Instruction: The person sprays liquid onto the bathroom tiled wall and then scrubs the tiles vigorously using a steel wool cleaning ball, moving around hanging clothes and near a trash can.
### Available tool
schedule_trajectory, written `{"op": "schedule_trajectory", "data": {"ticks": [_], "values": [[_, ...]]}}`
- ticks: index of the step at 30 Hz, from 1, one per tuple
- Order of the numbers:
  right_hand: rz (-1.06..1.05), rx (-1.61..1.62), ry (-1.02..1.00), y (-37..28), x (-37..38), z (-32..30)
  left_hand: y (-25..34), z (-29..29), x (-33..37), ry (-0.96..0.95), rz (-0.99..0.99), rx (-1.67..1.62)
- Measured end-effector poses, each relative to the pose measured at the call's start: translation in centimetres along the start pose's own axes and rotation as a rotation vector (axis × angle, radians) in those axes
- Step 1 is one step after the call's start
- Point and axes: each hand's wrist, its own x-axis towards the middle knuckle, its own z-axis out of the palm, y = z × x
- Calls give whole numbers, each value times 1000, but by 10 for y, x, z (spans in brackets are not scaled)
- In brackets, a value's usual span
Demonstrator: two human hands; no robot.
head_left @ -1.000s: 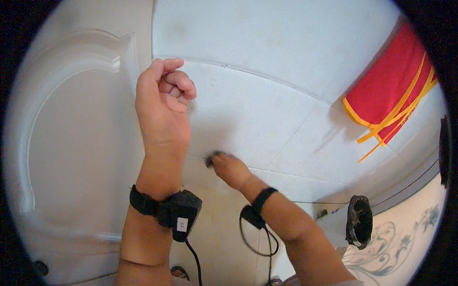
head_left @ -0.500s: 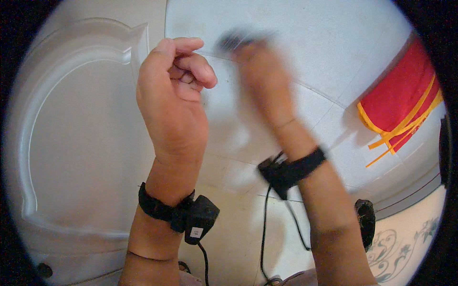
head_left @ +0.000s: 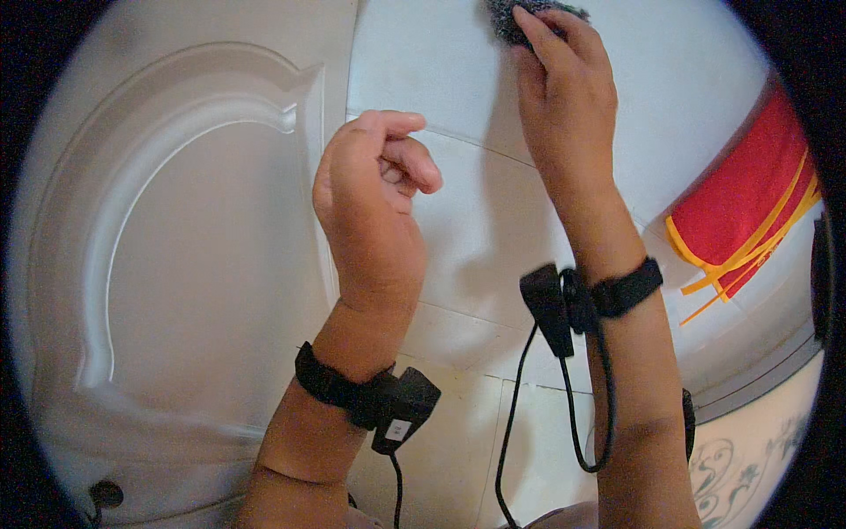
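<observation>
My right hand (head_left: 573, 101) pinches a dark grey, fuzzy scrubbing pad (head_left: 511, 25) with fingertips and thumb, high up over the white tiles (head_left: 432, 66). Part of the pad is hidden by the fingers, and its upper side runs to the picture's edge. To the left and lower, my left hand (head_left: 374, 198) hovers in front of the seam between a pale moulded panel (head_left: 203, 264) and the tiles. Its fingers are loosely bent, with a gap between them and nothing in the palm. Each wrist wears a black strap with a small black device and cable.
A red cloth with yellow trim and ties (head_left: 740, 207) lies at the right. Below it runs a grey curved edge (head_left: 758, 383), then a cream surface with a floral pattern (head_left: 731, 476). A dark round knob or hole (head_left: 107, 492) shows at the lower left of the panel.
My right hand, blurred before, has moved up and to the right with the scrubbing pad. My left hand appears farther right and slightly lower, still loosely bent. The view has shifted a little.
</observation>
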Motion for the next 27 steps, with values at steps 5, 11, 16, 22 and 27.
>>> {"op": "schedule_trajectory", "data": {"ticks": [5, 11, 16, 22, 27], "values": [[216, 376, -1072, -80, -93, 50, 15, -14, 10, -3, 65, 23], [74, 427, -1226, -87, -263, 28, 14, -14, 6, -6, 10, -41], [756, 810, -540, -60, -172, -40, 10, -9, -4, -14, -73, 11], [1657, 1940, -90, -36, -166, -117, -28, -19, -29, -300, -429, 407], [1647, 2092, -208, -30, -177, -146, -45, -9, -70, -636, -975, 44]]}}
